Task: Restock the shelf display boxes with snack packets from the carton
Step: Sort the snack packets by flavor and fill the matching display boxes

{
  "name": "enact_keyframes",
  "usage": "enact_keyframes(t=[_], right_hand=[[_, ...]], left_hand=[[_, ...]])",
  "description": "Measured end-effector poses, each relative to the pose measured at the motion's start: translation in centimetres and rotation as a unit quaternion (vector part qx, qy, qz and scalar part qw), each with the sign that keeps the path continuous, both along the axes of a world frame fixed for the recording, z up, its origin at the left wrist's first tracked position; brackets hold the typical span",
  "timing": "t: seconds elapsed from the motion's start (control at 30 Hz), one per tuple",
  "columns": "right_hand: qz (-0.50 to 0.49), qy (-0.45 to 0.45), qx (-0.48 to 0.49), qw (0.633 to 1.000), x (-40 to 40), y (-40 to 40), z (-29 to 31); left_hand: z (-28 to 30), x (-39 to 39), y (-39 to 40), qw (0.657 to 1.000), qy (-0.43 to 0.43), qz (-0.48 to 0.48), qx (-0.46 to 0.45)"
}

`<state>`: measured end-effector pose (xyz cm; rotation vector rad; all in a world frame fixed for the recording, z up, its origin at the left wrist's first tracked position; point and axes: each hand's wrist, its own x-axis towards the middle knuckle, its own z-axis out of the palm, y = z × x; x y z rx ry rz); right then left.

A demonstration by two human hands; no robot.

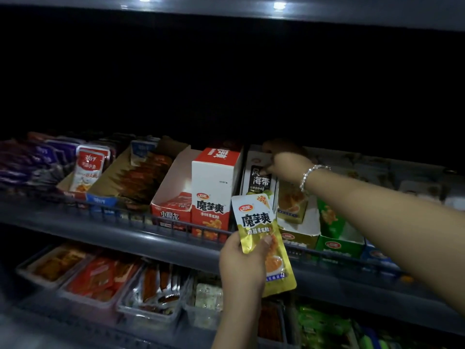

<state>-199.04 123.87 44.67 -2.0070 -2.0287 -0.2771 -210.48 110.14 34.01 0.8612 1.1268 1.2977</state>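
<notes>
1. The left hand [242, 263] grips a gold packet [264, 244] upright, thumb on its front, just before the shelf [125, 229] rail.
2. The right hand [286, 165], above and behind that packet, curls its fingers [268, 170] on a white box [256, 177].
3. A red box [214, 192] stands just left of those fingers.

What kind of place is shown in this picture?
Most likely a shop's snack aisle: tiered shelves hold open display boxes of packets, and the left hand holds a gold snack packet.

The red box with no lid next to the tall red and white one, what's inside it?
Inside the open red box, a few red packets lie low at the front. Above them show bare white walls; its front wall hides anything lower.
</notes>
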Motion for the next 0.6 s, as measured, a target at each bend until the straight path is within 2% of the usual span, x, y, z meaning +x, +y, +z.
enact_keyframes(t=[0.13, 0.4, 0.6], right_hand=[[0.003, -0.030, 0.032, 0.999, 0.3, -0.4, -0.9], [0.010, 0.015, 0.016, 1.000, 0.6, -1.1, -1.5], [0.014, 0.002, 0.064, 0.998, 1.1, -1.3, -0.7]], left_hand=[[-0.1, 0.2, 0.0, 1.000, 0.004, 0.003, -0.001], [0.2, 0.3, -0.1, 1.000, -0.008, 0.003, 0.001], [0.4, 0.5, -0.3, 1.000, -0.020, -0.006, -0.005]])
